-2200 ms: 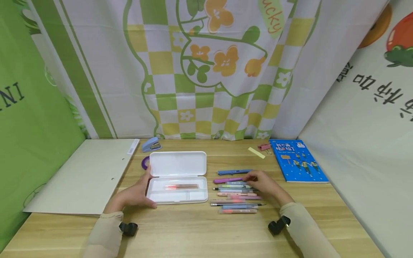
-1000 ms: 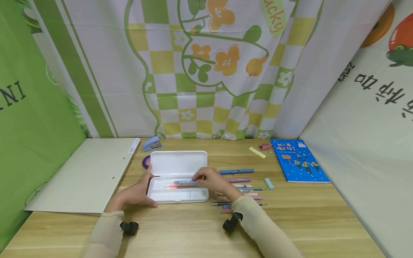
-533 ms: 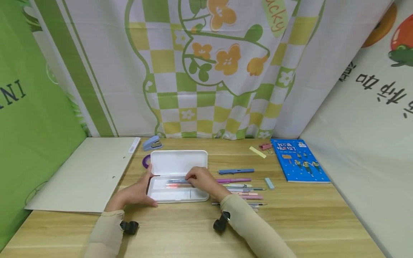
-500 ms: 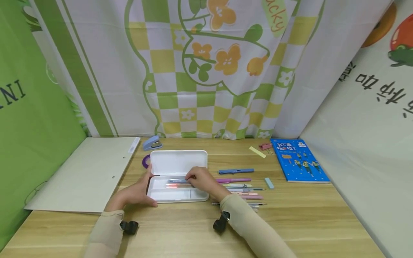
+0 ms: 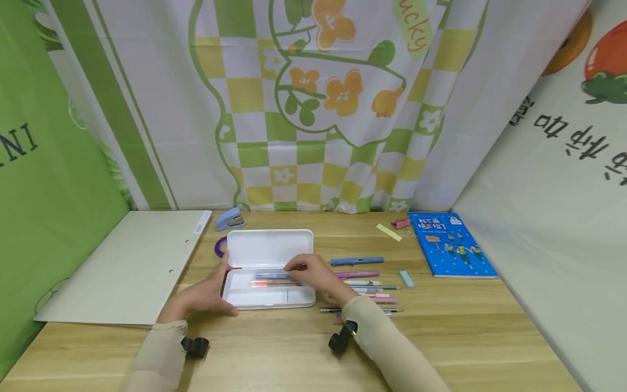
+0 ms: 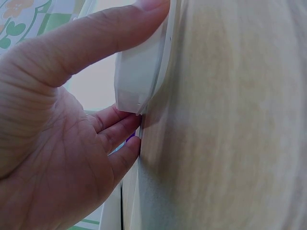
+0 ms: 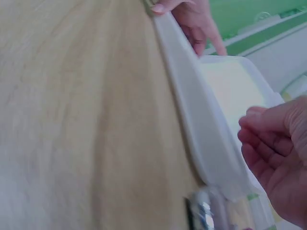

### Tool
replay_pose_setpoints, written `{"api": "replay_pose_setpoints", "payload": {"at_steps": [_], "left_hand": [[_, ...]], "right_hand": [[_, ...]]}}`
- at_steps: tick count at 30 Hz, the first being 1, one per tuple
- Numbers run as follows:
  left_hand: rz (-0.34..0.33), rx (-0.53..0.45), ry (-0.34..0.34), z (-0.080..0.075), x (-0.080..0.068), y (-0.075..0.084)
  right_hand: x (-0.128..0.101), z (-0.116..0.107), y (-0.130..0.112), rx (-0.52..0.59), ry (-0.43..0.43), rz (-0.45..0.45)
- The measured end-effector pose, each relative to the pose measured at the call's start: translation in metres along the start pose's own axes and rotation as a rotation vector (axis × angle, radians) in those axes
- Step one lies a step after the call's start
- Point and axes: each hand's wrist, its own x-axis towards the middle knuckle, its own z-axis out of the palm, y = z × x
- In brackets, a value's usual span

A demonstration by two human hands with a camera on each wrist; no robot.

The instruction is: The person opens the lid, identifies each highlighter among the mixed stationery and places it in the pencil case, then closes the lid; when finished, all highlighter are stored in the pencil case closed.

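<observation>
A white pencil case (image 5: 270, 247) lies with its lid raised. My left hand (image 5: 208, 291) holds its left end, thumb at the front corner, fingers behind, as the left wrist view shows. Inside the case lie a blue pen (image 5: 269, 276) and a clear pen with a red-orange part (image 5: 262, 283). Over the case's right side hovers my right hand (image 5: 315, 275), fingertips by the blue pen's right end. In the right wrist view its fingers (image 7: 256, 117) are loosely curled with nothing visible between them. Several pens and pencils (image 5: 372, 288) lie right of the case, partly hidden by the right arm.
Behind the case stand a blue stapler (image 5: 230, 219) and a purple tape roll (image 5: 220, 246). A blue pen (image 5: 356, 261), an eraser (image 5: 406, 279), a yellow strip (image 5: 389, 232), a pink binder clip (image 5: 400, 224) and a blue book (image 5: 453, 245) lie right; a pale board (image 5: 127, 267) left.
My right hand went from the pens on the right to the case, bringing a blue pen into it. It has just drawn slightly right, off the pen. My left hand stays put.
</observation>
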Motion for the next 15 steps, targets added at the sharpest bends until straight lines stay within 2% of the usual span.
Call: {"api": "replay_pose_setpoints", "payload": {"at_steps": [5,9,13,15], "left_hand": [[-0.011,-0.007,-0.006,0.001,0.0,0.001],[-0.02,-0.023,-0.012,0.001,0.002,0.001],[-0.018,-0.022,-0.006,0.001,0.002,0.0],[-0.016,-0.021,-0.002,0.001,0.001,-0.001]], "right_hand": [[-0.013,-0.021,-0.001,0.163,-0.048,0.039],[-0.028,-0.044,0.003,0.231,-0.064,0.059],[-0.044,-0.069,0.019,0.171,-0.041,0.044],[-0.053,-0.08,0.027,0.116,-0.03,0.081]]}}
